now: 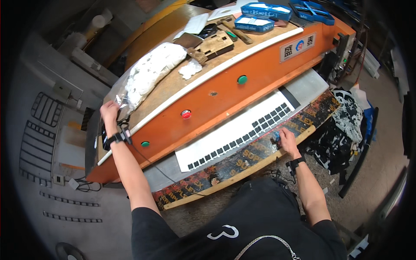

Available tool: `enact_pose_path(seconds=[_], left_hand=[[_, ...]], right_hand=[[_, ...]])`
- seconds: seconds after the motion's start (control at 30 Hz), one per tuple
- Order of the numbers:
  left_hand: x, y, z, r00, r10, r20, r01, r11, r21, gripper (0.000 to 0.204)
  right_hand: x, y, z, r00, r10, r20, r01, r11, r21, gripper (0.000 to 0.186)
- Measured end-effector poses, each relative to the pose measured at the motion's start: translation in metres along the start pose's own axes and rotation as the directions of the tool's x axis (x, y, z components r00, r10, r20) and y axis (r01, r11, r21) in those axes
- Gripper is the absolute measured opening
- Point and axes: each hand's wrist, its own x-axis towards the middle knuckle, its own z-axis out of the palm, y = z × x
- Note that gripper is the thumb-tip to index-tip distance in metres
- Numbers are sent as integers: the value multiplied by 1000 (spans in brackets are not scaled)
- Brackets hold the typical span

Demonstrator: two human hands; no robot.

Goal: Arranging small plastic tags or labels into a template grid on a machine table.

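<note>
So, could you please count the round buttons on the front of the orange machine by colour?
Green buttons: 2, one at the upper right, one at the lower left
Red button: 1
Total: 3

right hand (pixel 287 139) fingers hide small blue thing; left hand (pixel 109 112) grip unclear.
</note>
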Motion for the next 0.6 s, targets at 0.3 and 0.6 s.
enact_pose_path(seconds=[0.3,0.6], left_hand=[[-209,64,96,589,661,-465,-586,746,317,7],[-395,56,268,732,457,505,-324,886,-332,35]], right_hand=[[25,-52,33,999,4,41,-2,999,-46,46],[59,-94,95,965,-122,231,227,828,-513,45]])
